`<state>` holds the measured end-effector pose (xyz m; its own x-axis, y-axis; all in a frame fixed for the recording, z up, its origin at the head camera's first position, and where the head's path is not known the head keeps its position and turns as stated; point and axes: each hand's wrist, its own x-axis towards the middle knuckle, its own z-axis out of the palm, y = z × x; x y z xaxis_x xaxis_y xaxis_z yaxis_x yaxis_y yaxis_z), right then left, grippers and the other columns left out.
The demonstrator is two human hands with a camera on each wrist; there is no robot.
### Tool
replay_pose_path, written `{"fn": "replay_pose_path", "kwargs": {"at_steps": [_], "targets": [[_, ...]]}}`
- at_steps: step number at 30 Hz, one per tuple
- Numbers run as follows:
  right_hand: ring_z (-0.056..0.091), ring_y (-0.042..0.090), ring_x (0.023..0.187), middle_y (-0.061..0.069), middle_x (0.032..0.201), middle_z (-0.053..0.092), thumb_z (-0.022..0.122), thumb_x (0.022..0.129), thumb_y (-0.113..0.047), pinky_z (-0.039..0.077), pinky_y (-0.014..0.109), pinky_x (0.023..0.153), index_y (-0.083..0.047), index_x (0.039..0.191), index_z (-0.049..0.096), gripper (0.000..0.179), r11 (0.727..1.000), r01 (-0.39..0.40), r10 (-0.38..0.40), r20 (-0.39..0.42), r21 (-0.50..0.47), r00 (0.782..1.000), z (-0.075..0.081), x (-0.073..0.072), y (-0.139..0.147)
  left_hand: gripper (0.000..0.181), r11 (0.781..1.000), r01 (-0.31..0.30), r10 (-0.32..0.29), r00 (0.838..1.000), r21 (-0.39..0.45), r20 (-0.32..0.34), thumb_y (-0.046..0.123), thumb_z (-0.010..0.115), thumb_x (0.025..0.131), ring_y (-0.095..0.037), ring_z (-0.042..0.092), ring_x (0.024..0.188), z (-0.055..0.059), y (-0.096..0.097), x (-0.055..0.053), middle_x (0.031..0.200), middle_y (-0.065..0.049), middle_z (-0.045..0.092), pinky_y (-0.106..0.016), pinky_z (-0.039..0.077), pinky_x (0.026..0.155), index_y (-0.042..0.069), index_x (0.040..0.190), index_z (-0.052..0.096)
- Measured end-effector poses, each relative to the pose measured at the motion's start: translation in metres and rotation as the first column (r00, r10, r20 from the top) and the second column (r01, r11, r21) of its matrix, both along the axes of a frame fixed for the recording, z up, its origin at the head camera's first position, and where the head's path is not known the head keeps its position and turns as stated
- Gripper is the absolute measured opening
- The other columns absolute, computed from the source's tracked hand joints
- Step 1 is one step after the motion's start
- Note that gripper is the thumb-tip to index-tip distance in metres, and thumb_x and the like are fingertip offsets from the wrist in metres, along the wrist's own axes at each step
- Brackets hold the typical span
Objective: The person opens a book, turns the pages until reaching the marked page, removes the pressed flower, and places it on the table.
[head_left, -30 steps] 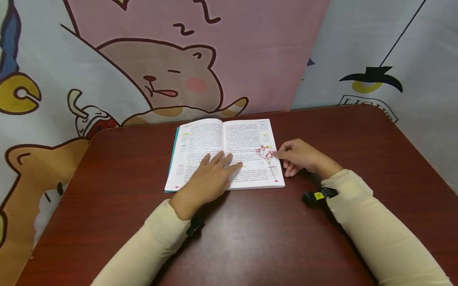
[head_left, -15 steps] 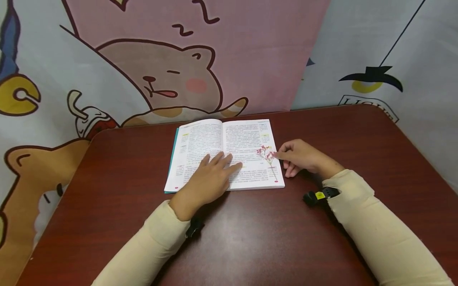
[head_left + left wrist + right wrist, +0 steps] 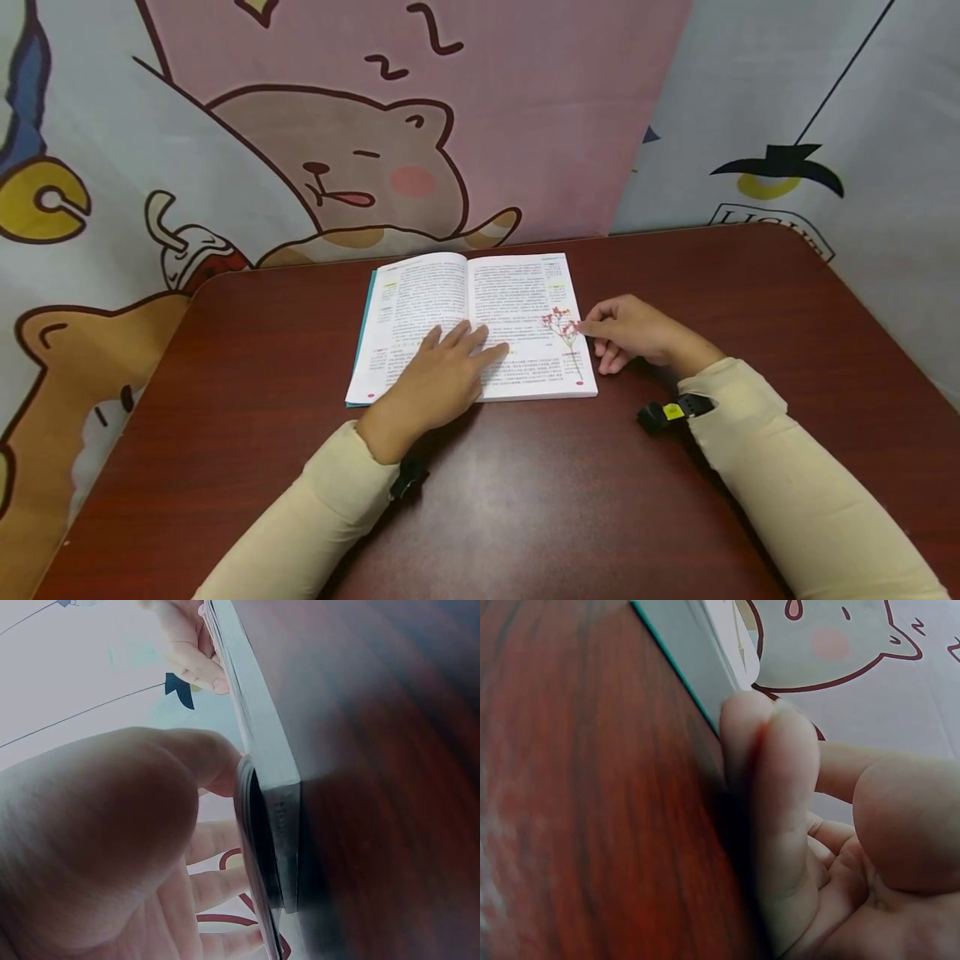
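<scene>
An open book (image 3: 510, 287) lies on the table, its pages covered in small print. Spread fingers of my left hand (image 3: 433, 382) rest on the pages around the lower middle, across the gutter. In the left wrist view the thumb of that left hand (image 3: 112, 825) touches the page by the book's lower edge. A thin sprig of small pink flowers (image 3: 558, 322) lies on the right page, stem toward the lower right corner. At the page's right edge my right hand (image 3: 636, 332) pinches the sprig's blossoms between thumb and forefinger; the exact contact is hidden in the right wrist view.
The dark red-brown wooden table (image 3: 487, 517) spreads around the book. Behind it hangs a cloth backdrop (image 3: 555, 125) with cartoon animals. A black wrist device (image 3: 663, 414) sits under the right cuff and another (image 3: 408, 477) at the left.
The pink sprig has slid slightly to the right across the page along with my right fingertips. My left hand stays in place on the book.
</scene>
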<state>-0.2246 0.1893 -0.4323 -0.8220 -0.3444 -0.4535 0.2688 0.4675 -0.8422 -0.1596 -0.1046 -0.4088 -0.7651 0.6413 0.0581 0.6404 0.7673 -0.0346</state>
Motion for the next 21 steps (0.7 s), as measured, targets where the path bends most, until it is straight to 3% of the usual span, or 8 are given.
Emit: {"fn": "replay_pose_path", "kwargs": {"at_steps": [21], "targets": [[0.064, 0.019, 0.053, 0.007, 0.067, 0.053, 0.056, 0.091, -0.027, 0.055, 0.04, 0.056, 0.003, 0.105, 0.053, 0.033, 0.999, 0.03, -0.03, -0.001, -0.029, 1.0, 0.0063, -0.0021, 0.0058, 0.05, 1.0, 0.002, -0.002, 1.0, 0.005, -0.006, 0.019, 0.053, 0.087, -0.029, 0.041, 0.13, -0.0019, 0.0, -0.0013, 0.139, -0.007, 0.047, -0.056, 0.033, 0.101, 0.028, 0.136, 0.046]]}}
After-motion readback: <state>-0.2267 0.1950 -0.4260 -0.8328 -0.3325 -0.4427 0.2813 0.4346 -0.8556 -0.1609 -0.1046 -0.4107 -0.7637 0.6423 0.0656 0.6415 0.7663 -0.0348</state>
